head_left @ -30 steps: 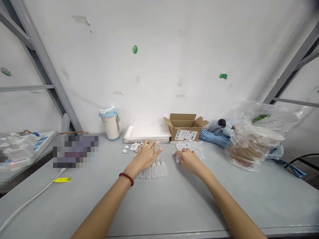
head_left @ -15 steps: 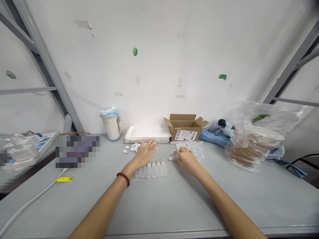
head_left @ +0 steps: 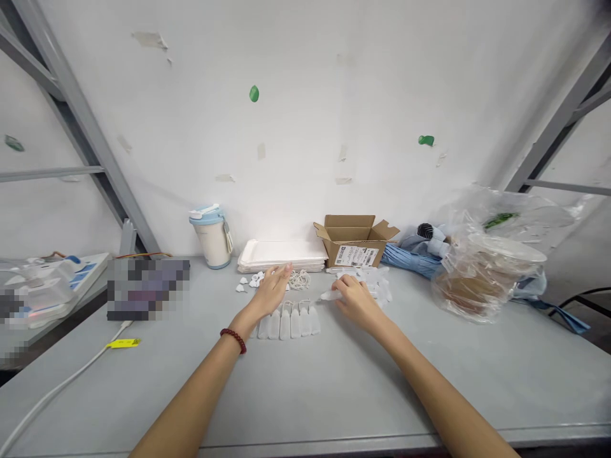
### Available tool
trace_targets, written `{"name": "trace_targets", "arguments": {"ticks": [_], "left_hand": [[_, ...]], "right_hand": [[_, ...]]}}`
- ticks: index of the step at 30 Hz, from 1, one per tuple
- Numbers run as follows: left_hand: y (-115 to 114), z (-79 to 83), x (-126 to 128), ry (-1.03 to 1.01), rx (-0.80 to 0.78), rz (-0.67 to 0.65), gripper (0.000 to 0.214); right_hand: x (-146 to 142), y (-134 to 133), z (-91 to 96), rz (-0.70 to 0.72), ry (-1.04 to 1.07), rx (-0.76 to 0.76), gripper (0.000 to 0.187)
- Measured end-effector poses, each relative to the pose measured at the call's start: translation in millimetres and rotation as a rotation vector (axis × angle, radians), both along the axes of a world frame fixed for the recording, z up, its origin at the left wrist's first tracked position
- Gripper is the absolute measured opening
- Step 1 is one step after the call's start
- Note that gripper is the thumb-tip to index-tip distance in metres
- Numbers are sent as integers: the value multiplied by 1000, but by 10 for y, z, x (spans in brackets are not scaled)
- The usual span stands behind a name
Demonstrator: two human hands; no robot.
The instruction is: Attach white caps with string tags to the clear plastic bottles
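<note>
My left hand (head_left: 273,289) hovers over a scatter of small white caps (head_left: 240,288), its fingers stretched out and holding nothing I can see. Just right of it lies a bunch of thin white cord loops (head_left: 300,280). A row of several frosted, flat bottle-shaped pieces (head_left: 285,326), with cords at their tops, lies below and right of the hand. Closed fingers of my right hand (head_left: 354,298) grip a frosted plastic piece (head_left: 328,296) whose narrow end points left. Behind that hand is a loose pile of similar frosted pieces (head_left: 382,286), partly hidden.
A stack of white envelopes (head_left: 281,253) and an open cardboard box (head_left: 356,254) stand against the wall. A lidded cup (head_left: 213,242) is to the left. At the right sit a plastic-wrapped spool (head_left: 482,280) and blue straps (head_left: 410,261). A white cable (head_left: 62,385) crosses the left side.
My left hand has shifted a little left and its fingers have moved off the cord loops, which now show. My right hand stays at nearly the same spot with the frosted piece.
</note>
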State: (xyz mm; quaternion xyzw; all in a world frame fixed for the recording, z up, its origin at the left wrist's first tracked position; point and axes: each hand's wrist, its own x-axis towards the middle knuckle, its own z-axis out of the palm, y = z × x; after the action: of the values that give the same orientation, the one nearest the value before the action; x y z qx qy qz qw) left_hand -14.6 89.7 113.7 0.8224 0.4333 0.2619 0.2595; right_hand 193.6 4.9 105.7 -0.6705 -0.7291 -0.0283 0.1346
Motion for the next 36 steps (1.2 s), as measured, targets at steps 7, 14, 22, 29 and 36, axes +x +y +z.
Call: {"name": "trace_targets", "arguments": {"ticks": [7, 14, 22, 29, 36], "left_hand": [[14, -93, -7, 249, 204, -46, 39], [9, -133, 16, 347, 295, -92, 41], [10, -114, 21, 369, 309, -101, 40], [38, -139, 19, 323, 314, -84, 41], [72, -129, 27, 169, 331, -54, 45]], "right_hand": [[-13, -1, -7, 20, 62, 20, 23], [-40, -14, 19, 21, 89, -11, 23], [-38, -6, -10, 26, 97, -17, 21], [-31, -2, -25, 26, 108, -2, 21], [-25, 7, -48, 41, 109, 33, 20]]}}
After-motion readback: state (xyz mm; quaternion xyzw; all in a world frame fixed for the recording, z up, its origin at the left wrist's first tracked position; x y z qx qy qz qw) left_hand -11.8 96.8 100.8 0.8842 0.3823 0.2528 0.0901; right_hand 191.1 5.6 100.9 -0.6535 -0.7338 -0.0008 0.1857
